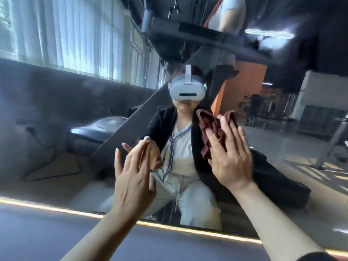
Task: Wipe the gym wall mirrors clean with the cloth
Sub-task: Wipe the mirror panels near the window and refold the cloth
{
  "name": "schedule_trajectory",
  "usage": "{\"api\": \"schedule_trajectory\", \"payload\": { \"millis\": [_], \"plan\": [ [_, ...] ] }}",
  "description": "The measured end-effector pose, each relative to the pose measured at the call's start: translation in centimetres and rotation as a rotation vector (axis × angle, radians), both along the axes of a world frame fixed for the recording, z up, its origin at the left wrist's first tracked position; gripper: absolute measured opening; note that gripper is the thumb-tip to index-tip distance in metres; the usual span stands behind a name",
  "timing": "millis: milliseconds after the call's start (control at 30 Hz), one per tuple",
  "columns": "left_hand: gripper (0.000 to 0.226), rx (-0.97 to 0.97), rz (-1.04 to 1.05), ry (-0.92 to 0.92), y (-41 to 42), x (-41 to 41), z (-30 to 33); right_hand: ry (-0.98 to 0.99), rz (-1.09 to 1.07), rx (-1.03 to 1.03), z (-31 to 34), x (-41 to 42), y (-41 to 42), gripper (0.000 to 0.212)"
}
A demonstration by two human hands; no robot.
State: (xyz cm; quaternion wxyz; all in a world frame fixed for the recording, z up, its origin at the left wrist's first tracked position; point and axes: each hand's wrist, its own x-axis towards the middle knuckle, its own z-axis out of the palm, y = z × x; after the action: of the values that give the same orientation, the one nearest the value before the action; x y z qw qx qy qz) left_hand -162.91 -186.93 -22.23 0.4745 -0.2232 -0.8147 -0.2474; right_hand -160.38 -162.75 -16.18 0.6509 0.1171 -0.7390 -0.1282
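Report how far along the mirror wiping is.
Done: nothing can be confirmed; the mirror shows a hazy patch at its left. In hand: the right hand presses the dark red cloth flat on the glass, while the left hand rests bare beside it. Left: that haze, and probably the surrounding glass.

Cloth (211,136) mostly hidden behind right hand (230,159); mirror (56,113) edges cropped.

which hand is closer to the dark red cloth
Right. The right hand lies flat on the dark red cloth, pressing it to the mirror. The left hand is bare, off to the cloth's left.
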Motion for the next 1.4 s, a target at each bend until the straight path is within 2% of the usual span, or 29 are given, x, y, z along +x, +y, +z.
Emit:
{"api": "schedule_trajectory", "payload": {
  "millis": [133,233,267,400,500,567,633,700,767,833,867,900,1033,1133,1200,1267,1333,1400],
  "plan": [
    [0.083,-0.048,-0.015,0.020,2.4,0.9,-1.2,0.018,-0.004,-0.098,-0.6,1.6,3.5,0.053],
    [0.093,-0.078,0.017,-0.025,2.8,1.1,-3.3,0.050,0.048,-0.253,-1.6,0.8,1.0,0.044],
    [0.097,-0.089,0.025,-0.048,2.7,1.2,-4.3,0.050,0.058,-0.242,-2.4,0.5,0.1,0.043],
    [0.114,-0.143,0.059,-0.120,2.0,1.3,-9.8,-0.134,0.080,0.232,-9.3,-0.7,-1.7,0.044],
    [0.121,-0.127,0.090,-0.188,1.7,1.6,-13.5,-0.336,0.087,0.454,-15.2,-0.3,-1.5,0.049],
    [0.121,-0.103,0.089,-0.237,2.0,2.1,-14.7,-0.453,0.097,0.604,-16.8,0.1,-0.9,0.048],
    [0.117,-0.066,0.085,-0.250,2.1,2.5,-15.0,-0.472,0.144,0.712,-15.7,0.4,-0.5,0.043],
    [0.112,-0.011,0.088,-0.258,1.9,2.6,-14.9,-0.362,0.190,0.640,-12.2,0.1,-0.8,0.040],
    [0.111,0.082,0.115,-0.287,1.8,2.6,-14.7,-0.157,0.151,0.365,-7.8,-1.1,-2.1,0.039],
    [0.109,0.174,0.139,-0.327,1.6,2.5,-14.6,-0.052,0.136,0.074,-5.8,-2.2,-4.4,0.041],
    [0.107,0.217,0.152,-0.342,1.4,2.4,-14.6,-0.033,0.141,0.052,-6.4,-2.6,-5.6,0.041],
    [0.105,0.252,0.167,-0.354,1.3,2.4,-14.7,-0.048,0.154,0.118,-7.9,-2.9,-6.6,0.040],
    [0.096,0.306,0.211,-0.410,0.5,2.3,-15.5,-0.387,0.227,0.557,-16.0,-2.6,-6.9,0.030],
    [0.089,0.323,0.234,-0.458,-0.5,2.3,-15.7,-0.508,0.251,0.691,-15.7,-2.2,-6.2,0.041],
    [0.090,0.339,0.228,-0.444,-1.0,2.1,-15.5,-0.375,0.258,0.635,-12.3,-2.6,-6.2,0.038],
    [0.087,0.372,0.224,-0.426,-1.2,1.9,-15.2,-0.153,0.213,0.370,-7.5,-3.7,-7.3,0.039],
    [0.081,0.397,0.223,-0.423,-1.0,1.9,-14.9,-0.028,0.186,0.111,-4.4,-4.7,-9.3,0.040],
    [0.078,0.422,0.217,-0.425,-0.9,1.9,-14.8,-0.001,0.185,0.143,-5.2,-5.4,-11.5,0.039]
  ]
}}
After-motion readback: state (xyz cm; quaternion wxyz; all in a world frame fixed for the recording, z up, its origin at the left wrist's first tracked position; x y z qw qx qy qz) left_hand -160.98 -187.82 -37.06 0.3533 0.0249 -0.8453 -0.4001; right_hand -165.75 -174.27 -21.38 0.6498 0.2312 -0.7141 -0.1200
